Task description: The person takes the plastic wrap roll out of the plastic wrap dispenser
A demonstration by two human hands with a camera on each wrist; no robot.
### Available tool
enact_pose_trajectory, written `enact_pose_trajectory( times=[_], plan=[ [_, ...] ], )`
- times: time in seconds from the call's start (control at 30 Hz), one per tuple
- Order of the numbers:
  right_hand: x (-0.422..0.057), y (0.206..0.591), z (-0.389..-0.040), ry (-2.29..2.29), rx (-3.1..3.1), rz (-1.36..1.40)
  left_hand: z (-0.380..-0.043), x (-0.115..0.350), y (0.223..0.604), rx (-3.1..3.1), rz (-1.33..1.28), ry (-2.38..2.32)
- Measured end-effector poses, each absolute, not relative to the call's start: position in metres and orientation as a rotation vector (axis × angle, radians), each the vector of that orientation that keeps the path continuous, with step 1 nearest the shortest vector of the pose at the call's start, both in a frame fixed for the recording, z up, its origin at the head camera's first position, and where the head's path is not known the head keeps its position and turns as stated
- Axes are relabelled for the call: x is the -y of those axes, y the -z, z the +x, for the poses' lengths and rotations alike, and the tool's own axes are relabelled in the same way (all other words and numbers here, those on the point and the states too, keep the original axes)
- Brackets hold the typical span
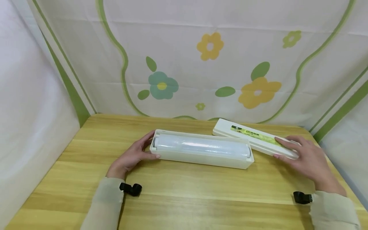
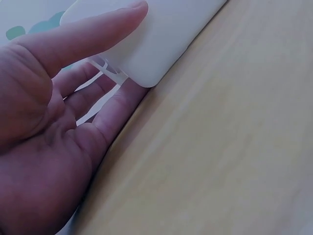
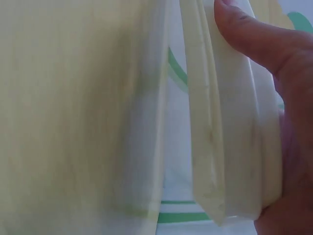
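Pale sleeves (image 1: 333, 210) lead to the right hand (image 1: 310, 158) gripping the white lid (image 1: 256, 136) by its near end and the left hand (image 1: 135, 156) holding the open box (image 1: 201, 160) at its left end, the lid slanting leftward behind the box's right end.

The white lid (image 1: 225, 127) is marked by a yellow-green label (image 1: 256, 135); the box (image 1: 201, 159) is coloured off-white. The surface (image 1: 184, 191) is streaked yellow-brown, the white cloth (image 1: 187, 48) printed with orange, teal and green flowers (image 1: 247, 95).
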State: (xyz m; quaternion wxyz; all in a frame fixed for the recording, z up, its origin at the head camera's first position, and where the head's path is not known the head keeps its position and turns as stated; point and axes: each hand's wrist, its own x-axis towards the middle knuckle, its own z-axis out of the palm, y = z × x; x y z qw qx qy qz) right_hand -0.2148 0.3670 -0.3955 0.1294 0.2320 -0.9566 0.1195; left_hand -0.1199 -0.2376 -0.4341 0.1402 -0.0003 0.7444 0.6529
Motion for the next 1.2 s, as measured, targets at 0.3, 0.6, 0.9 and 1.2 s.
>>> enact_pose_trajectory(
  times=[0.3,0.6,0.9,1.2],
  plan=[
    [-0.355,0.406,-0.218,-0.395,2.871,0.721,-0.123,0.234,0.433,-2.136,0.005,-1.919],
    [-0.349,0.406,-0.219,-0.545,3.011,0.658,-0.122,0.233,0.433,-2.117,0.021,-1.938],
    [-0.315,0.367,-0.206,-0.88,2.914,0.608,-0.123,0.232,0.432,-2.113,0.013,-1.949],
    [-0.267,0.358,-0.195,-0.956,2.743,0.785,-0.129,0.23,0.431,-2.104,0.016,-1.959]
  ],
)
